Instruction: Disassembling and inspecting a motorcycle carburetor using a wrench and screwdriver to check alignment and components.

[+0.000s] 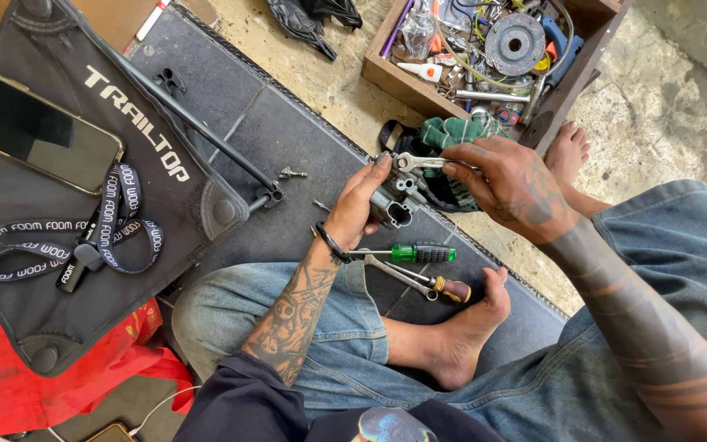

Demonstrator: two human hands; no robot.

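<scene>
From your head camera, your left hand (359,206) clamps the grey metal part (396,199) steady above the dark mat (288,139) so your right hand (507,187), fingers closed on the spanner (421,162), gets leverage on top.

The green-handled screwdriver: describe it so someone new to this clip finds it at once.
Start at the dark floor mat where the person sits. Below the left hand, above the bare foot, lie two tools. It is the upper one, with a green and black grip; the other screwdriver has a brown handle.
</scene>
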